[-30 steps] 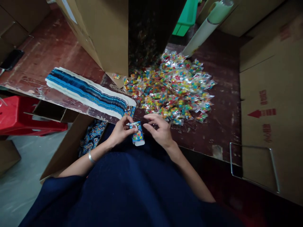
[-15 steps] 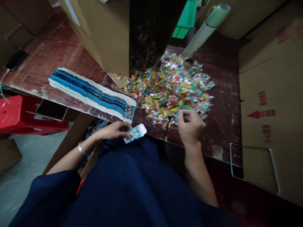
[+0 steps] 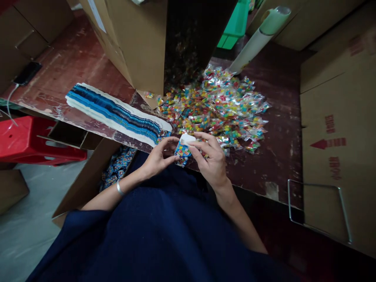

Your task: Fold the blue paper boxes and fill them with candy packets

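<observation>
- While both hands meet at the desk's near edge, one small blue-printed carton [image 3: 182, 152] is held upright-ish between them, white flap at its top.
- Left hand [image 3: 160, 157]: clamped on the carton's left side, thumb low on the printed face; silver bangle [image 3: 119, 188] at the wrist.
- Right hand [image 3: 212, 158]: fingers bent at the white flap, thumb touching the carton's right side; whether it pinches anything, cannot tell.
- Desk [image 3: 273, 172]: dark red, worn, scuffed along its front edge.
- Candy packets [image 3: 226, 105]: clear, multicoloured contents, heaped just beyond the right hand, reaching back to the mouth of a cardboard box [image 3: 143, 47].
- Flat cartons [image 3: 117, 113]: blue and white, overlapping in a long row, near end beside the left hand.
- Open box [image 3: 78, 176]: below desk level, left, containing blue packs [image 3: 117, 166].
- Red plastic stool [image 3: 23, 141]: farther left.
</observation>
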Motion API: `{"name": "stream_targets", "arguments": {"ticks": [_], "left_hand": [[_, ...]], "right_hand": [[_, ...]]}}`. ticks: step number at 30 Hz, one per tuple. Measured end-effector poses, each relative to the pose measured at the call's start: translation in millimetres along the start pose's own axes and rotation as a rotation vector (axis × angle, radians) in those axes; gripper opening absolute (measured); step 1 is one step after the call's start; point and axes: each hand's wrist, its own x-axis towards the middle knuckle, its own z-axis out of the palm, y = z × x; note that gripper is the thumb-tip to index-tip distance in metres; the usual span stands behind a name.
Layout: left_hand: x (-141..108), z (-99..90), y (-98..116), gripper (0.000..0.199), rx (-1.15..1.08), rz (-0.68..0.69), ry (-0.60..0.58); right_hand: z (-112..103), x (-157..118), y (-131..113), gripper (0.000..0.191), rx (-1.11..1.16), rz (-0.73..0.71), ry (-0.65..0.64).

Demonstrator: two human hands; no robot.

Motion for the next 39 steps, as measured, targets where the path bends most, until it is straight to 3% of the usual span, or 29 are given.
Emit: {"name": "stream_targets", "arguments": {"ticks": [3,8,13,20,23,27,33,39], "left_hand": [[-2.4,2.1,0.8,0.059,-0.066,0.046,0.012],[-1.9,1.1,-3.4,0.050,-0.090,0.052,-0.086],[-1.6,-1.5,-3.4,0.049,-0.016,0.070,-0.213],[-2.7,0.4,-8.9,0.038,-0.025,0.118,-0.115],[-2.6,2.2,-9.3,0.041,-0.087,0.157,-0.067],[-2.5,1.0,-8.4,0.041,-0.095,0.134,-0.063],[-4.9,-5.9,-7.9,0.040,0.074,0.138,-0.077],[-5.2,-9.4,-3.8,0.050,0.166,0.147,-0.129]], "right_hand": [[9.9,-11.1,4.3,0.027,0.178,0.124,0.009],[27.5,-26.4,11.1,0.014,0.203,0.176,0.101],[31.3,-21.7,11.9,0.014,0.178,0.186,0.119],[36.8,-15.5,10.9,0.007,0.155,0.023,0.130],[39.2,-12.3,8.3,0.017,0.280,0.079,0.149],[36.0,-1.7,3.1,0.013,0.440,0.171,0.069],[24.1,15.3,7.1,0.022,0.386,0.397,-0.111],[23.1,23.7,12.9,0.027,0.395,0.403,-0.178]]}}
